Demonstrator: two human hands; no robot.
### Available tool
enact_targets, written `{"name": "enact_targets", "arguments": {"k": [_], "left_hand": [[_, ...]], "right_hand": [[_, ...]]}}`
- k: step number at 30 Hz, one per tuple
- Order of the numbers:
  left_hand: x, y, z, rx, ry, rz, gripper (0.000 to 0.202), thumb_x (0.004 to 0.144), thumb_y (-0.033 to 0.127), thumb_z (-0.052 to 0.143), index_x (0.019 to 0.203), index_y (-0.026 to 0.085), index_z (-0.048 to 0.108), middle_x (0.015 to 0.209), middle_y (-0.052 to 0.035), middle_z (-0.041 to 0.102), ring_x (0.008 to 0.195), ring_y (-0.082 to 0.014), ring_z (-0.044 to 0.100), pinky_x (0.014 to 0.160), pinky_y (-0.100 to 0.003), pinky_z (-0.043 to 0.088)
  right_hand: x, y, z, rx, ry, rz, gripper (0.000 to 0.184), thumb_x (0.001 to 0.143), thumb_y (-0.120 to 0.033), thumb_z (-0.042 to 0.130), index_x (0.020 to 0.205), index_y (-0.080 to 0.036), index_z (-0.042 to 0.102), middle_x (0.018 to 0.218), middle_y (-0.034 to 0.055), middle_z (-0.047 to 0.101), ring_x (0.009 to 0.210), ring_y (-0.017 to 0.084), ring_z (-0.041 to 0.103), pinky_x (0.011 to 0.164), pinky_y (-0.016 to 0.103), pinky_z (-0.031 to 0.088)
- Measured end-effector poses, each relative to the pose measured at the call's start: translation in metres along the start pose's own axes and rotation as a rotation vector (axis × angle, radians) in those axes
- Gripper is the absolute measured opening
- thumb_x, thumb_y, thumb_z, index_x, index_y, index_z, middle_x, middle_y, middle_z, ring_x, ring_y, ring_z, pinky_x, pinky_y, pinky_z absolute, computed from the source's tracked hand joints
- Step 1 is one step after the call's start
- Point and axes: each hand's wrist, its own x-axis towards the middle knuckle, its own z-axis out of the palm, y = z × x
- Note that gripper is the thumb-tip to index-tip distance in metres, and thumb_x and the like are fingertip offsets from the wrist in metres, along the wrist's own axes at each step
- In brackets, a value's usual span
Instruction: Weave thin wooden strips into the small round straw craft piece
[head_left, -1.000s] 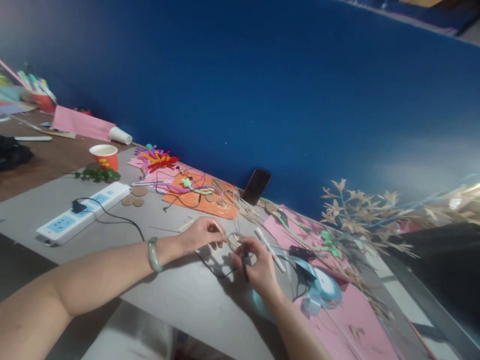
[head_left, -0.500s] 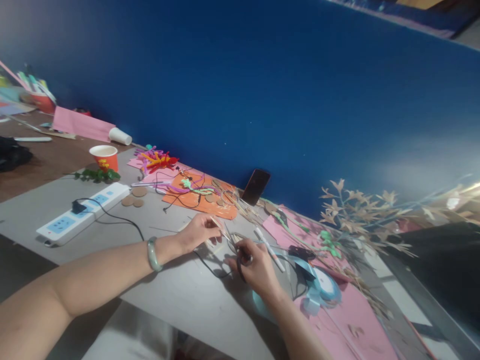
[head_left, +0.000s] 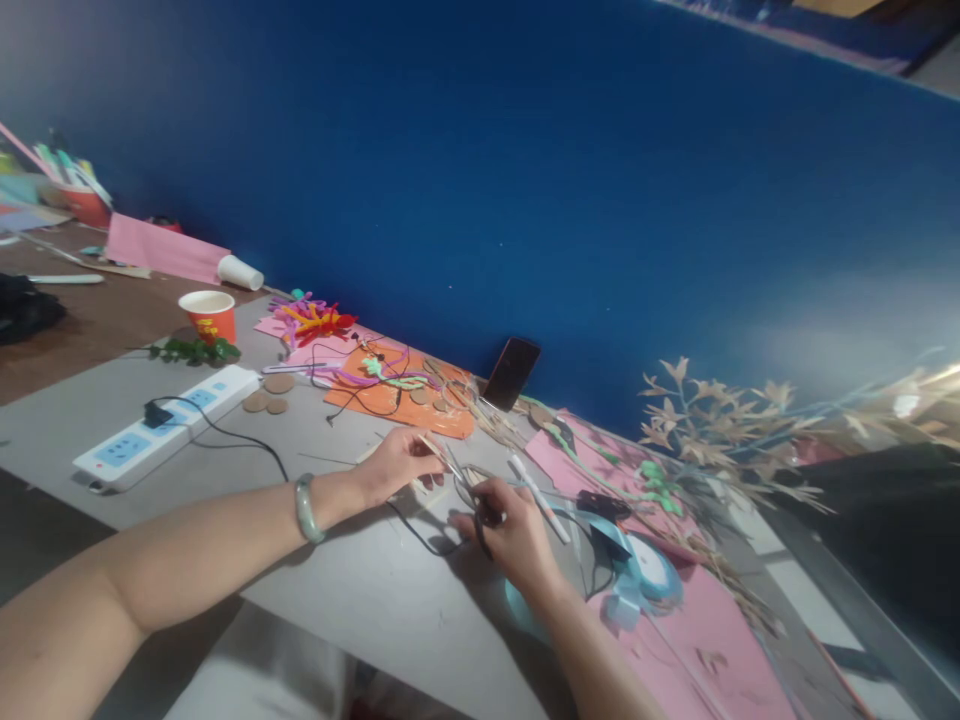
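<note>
My left hand [head_left: 397, 462], with a green bangle on its wrist, pinches a thin pale stick [head_left: 431, 447] just above the grey table [head_left: 337, 580]. My right hand [head_left: 510, 535] is closed round the black handles of a pair of scissors [head_left: 469, 485], whose blades point up and left and meet the stick. Both hands work close together at the middle of the table. A black cable [head_left: 420, 535] runs under them.
A white power strip [head_left: 165, 425] with a black plug lies at left, near a red paper cup [head_left: 210, 313] and green sprig. Orange paper [head_left: 397, 395] with pipe cleaners, a leaning dark phone [head_left: 512, 372], a white pen [head_left: 536, 495], pink paper [head_left: 697, 640], blue ribbon and dried branches [head_left: 720, 430] crowd the right.
My right hand has taken up the scissors and brought the blades to the stick in my left hand; the left hand has shifted slightly up.
</note>
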Motion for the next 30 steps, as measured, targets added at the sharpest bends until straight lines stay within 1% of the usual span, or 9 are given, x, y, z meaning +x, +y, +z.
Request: {"name": "enact_targets", "arguments": {"k": [3,7,12,14,18,22,24,27,30], "left_hand": [[0.001,-0.001,0.000,0.004,0.007,0.001,0.012,0.066,0.019,0.065,0.072,0.011,0.061,0.058,-0.0024,0.063,0.053,-0.0118,0.059,0.052,-0.022,0.047],[0.001,-0.001,-0.001,0.008,-0.003,0.007,0.015,0.066,0.022,0.067,0.072,0.010,0.061,0.058,-0.0030,0.063,0.052,-0.0117,0.058,0.051,-0.022,0.047],[0.000,0.001,-0.001,0.030,-0.009,0.010,0.020,0.067,0.028,0.069,0.073,0.011,0.062,0.059,-0.0031,0.063,0.052,-0.0111,0.057,0.051,-0.023,0.047],[0.000,0.002,-0.001,0.029,-0.007,0.008,0.022,0.066,0.030,0.071,0.072,0.011,0.062,0.059,-0.0032,0.063,0.052,-0.0112,0.057,0.051,-0.023,0.047],[0.000,0.002,-0.001,-0.008,0.010,-0.003,0.022,0.065,0.030,0.071,0.070,0.011,0.062,0.059,-0.0034,0.063,0.052,-0.0114,0.057,0.052,-0.023,0.046],[0.002,0.000,-0.001,-0.096,0.038,-0.069,0.024,0.063,0.028,0.074,0.073,0.011,0.060,0.060,-0.0039,0.064,0.055,-0.0120,0.059,0.054,-0.022,0.046],[0.003,0.000,-0.001,-0.165,0.058,-0.101,0.026,0.062,0.026,0.075,0.075,0.012,0.058,0.063,-0.0043,0.065,0.057,-0.0123,0.061,0.055,-0.022,0.046],[0.002,0.001,0.001,-0.256,0.062,-0.138,0.029,0.059,0.024,0.077,0.075,0.013,0.055,0.070,-0.0053,0.067,0.059,-0.0124,0.062,0.056,-0.022,0.047],[0.000,0.001,0.003,-0.310,0.045,-0.176,0.029,0.058,0.022,0.078,0.073,0.013,0.054,0.069,-0.0047,0.066,0.060,-0.0121,0.062,0.057,-0.021,0.047]], "right_hand": [[0.000,0.003,0.001,0.011,0.005,0.013,0.022,0.069,-0.040,0.069,0.083,-0.024,0.064,0.061,0.0001,0.063,0.067,0.020,0.051,0.062,0.030,0.039],[0.000,0.005,0.002,0.028,0.022,0.010,0.020,0.067,-0.039,0.070,0.081,-0.025,0.065,0.058,-0.0007,0.061,0.064,0.020,0.051,0.060,0.029,0.038],[0.000,0.013,0.004,0.058,0.011,0.015,0.019,0.069,-0.040,0.069,0.074,-0.023,0.062,0.052,-0.0022,0.056,0.058,0.017,0.050,0.054,0.027,0.035],[0.001,0.015,0.004,0.074,0.030,0.021,0.021,0.069,-0.042,0.068,0.074,-0.022,0.061,0.053,-0.0021,0.056,0.057,0.017,0.049,0.053,0.026,0.035],[0.002,0.010,0.002,0.077,0.097,0.029,0.025,0.068,-0.043,0.069,0.079,-0.022,0.063,0.058,-0.0007,0.058,0.061,0.018,0.052,0.057,0.027,0.039],[0.002,0.002,-0.002,0.086,0.076,0.029,0.029,0.069,-0.041,0.069,0.088,-0.021,0.061,0.067,0.0018,0.063,0.072,0.021,0.055,0.066,0.030,0.042],[0.001,0.000,-0.002,0.100,0.070,0.031,0.033,0.067,-0.042,0.071,0.091,-0.021,0.061,0.068,0.0021,0.064,0.075,0.022,0.056,0.068,0.031,0.042],[0.000,-0.001,0.000,0.138,0.065,0.042,0.039,0.064,-0.045,0.074,0.093,-0.021,0.060,0.070,0.0026,0.065,0.073,0.022,0.057,0.071,0.034,0.043],[-0.002,-0.002,0.005,0.204,0.058,0.057,0.038,0.064,-0.045,0.074,0.090,-0.022,0.061,0.066,0.0017,0.064,0.070,0.021,0.056,0.068,0.033,0.044]]}}
